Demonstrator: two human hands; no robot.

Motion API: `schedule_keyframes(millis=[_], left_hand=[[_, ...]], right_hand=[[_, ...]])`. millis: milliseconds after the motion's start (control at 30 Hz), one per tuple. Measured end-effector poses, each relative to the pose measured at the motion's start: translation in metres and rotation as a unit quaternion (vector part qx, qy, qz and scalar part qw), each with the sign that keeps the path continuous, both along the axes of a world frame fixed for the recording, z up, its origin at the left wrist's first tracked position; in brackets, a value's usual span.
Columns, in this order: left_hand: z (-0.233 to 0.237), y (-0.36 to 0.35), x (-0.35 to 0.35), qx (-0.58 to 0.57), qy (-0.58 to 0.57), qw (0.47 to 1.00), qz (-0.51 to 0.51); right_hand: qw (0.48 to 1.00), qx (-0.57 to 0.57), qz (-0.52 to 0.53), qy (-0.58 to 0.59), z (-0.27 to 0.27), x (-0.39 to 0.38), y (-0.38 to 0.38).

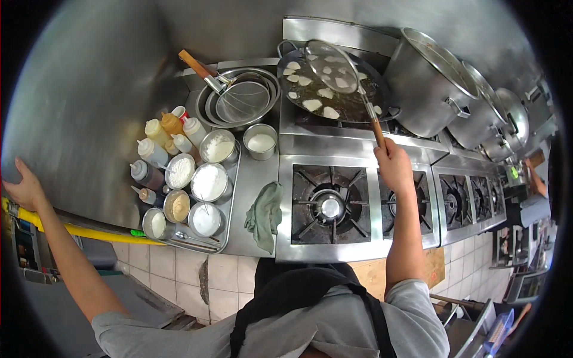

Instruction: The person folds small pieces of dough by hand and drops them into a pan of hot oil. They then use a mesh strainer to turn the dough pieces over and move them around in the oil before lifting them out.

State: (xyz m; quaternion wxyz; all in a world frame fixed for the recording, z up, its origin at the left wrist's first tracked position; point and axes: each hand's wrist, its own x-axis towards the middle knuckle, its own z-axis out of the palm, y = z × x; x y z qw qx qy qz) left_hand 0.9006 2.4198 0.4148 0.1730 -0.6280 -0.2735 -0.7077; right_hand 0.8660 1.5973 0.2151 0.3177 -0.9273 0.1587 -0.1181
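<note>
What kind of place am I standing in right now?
It looks like a restaurant kitchen: a row of gas burners, tall steel pots and a wide pan of oil with pieces of food in it.

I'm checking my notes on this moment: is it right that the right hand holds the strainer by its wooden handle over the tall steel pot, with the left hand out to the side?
Not quite: the head view shows the strainer over the wide wok. The right hand does hold its wooden handle, and the left hand is out to the side.
</note>
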Motion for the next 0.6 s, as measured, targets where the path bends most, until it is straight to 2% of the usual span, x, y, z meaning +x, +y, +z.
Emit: schedule_keyframes(millis=[67, 167, 233, 267, 300, 433, 600], left_hand=[[-0.004, -0.003, -0.002, -0.021, -0.003, 0.999, 0.025], [-0.002, -0.010, 0.000, -0.009, -0.017, 0.999, -0.037], [0.001, -0.015, 0.000, 0.076, -0.043, 0.996, -0.027], [0.002, -0.020, -0.001, 0.076, -0.047, 0.996, -0.031], [0.001, -0.027, -0.002, 0.056, -0.039, 0.996, -0.051], [-0.002, -0.037, -0.001, -0.007, -0.025, 0.996, -0.090], [-0.001, -0.054, -0.010, 0.028, -0.023, 0.988, -0.148]], right_hand=[[1.000, -0.010, -0.016, -0.017, 0.008, -0.001, 0.000], [0.998, 0.015, -0.036, -0.048, 0.017, -0.010, -0.008], [0.996, 0.019, -0.055, -0.060, 0.024, -0.022, 0.000], [0.994, 0.023, -0.073, -0.074, 0.028, -0.029, 0.003], [0.993, -0.014, -0.063, -0.103, 0.013, -0.030, -0.001], [0.994, -0.070, -0.052, -0.069, -0.012, -0.041, -0.016], [0.974, -0.010, -0.153, -0.168, 0.000, -0.119, -0.011]])
